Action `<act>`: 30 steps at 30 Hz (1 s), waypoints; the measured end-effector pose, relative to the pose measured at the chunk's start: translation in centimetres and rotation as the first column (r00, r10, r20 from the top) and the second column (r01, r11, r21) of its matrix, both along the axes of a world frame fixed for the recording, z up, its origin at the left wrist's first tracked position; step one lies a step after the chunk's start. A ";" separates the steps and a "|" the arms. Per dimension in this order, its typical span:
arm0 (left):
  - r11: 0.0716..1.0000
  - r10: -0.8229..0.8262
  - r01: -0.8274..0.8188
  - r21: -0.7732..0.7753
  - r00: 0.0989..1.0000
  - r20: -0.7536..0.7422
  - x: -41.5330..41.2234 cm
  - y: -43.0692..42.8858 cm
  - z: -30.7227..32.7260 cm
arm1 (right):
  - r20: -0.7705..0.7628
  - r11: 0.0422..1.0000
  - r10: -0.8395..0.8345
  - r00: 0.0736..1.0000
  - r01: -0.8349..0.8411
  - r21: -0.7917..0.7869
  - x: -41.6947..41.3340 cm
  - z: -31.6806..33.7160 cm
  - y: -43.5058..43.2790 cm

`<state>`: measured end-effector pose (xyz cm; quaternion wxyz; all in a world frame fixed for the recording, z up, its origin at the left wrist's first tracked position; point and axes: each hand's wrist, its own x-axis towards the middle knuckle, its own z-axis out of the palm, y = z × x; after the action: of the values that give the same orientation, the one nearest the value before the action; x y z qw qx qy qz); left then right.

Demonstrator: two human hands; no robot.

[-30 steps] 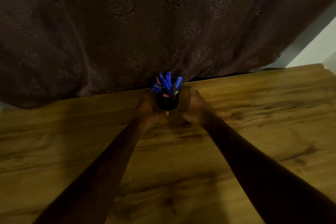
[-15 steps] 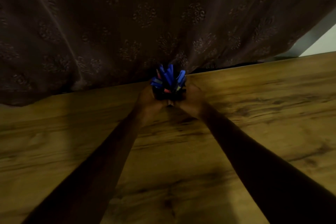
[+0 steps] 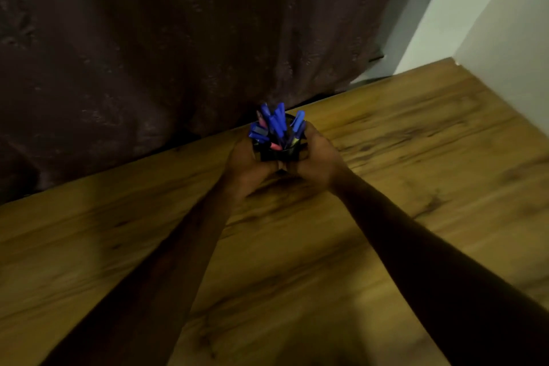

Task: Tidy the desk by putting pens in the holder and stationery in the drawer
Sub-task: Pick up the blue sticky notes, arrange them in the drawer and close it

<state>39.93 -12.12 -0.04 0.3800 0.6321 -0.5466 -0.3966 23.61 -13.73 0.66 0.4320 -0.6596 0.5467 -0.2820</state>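
A black pen holder (image 3: 279, 153) stands near the far edge of the wooden desk (image 3: 386, 175). Several blue pens (image 3: 277, 125) and a pink one stick out of its top. My left hand (image 3: 245, 166) grips the holder from the left. My right hand (image 3: 318, 162) grips it from the right. Both sets of fingers curl round its sides, and most of its wall is hidden behind them. No loose stationery and no drawer are in view.
A dark brown curtain (image 3: 178, 47) hangs right behind the desk's far edge, close to the holder. A white wall (image 3: 505, 30) borders the desk at the right. The scene is dim and slightly blurred.
Both hands keep their hold on the pen holder. The view has swung to the right, so the white wall now shows more and the holder sits a little nearer the curtain edge.
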 end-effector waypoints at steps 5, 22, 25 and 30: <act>0.997 -0.079 0.080 0.011 0.993 -0.085 -9.2 -3.0 0.2 | -0.008 0.995 -0.093 0.996 0.093 -0.028 -8.9 0.2 -1.8; 0.978 -0.210 0.210 -0.003 0.974 -0.080 -32.3 -13.4 0.1 | -0.022 0.960 -0.278 0.960 0.277 -0.032 -31.1 -0.3 -11.0; 0.974 -0.224 0.225 0.004 0.972 -0.067 -33.3 -14.9 0.2 | -0.011 0.958 -0.286 0.958 0.285 -0.039 -31.9 -0.5 -12.5; 0.971 -0.240 0.240 0.000 0.970 -0.035 -33.8 -16.7 -0.8 | -0.018 0.959 -0.283 0.959 0.283 -0.020 -32.5 -1.4 -14.4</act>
<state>6.08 -28.78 -0.79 0.3375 0.5552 -0.6113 -0.4518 -8.90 -28.10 -0.75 0.3761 -0.5812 0.6372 -0.3387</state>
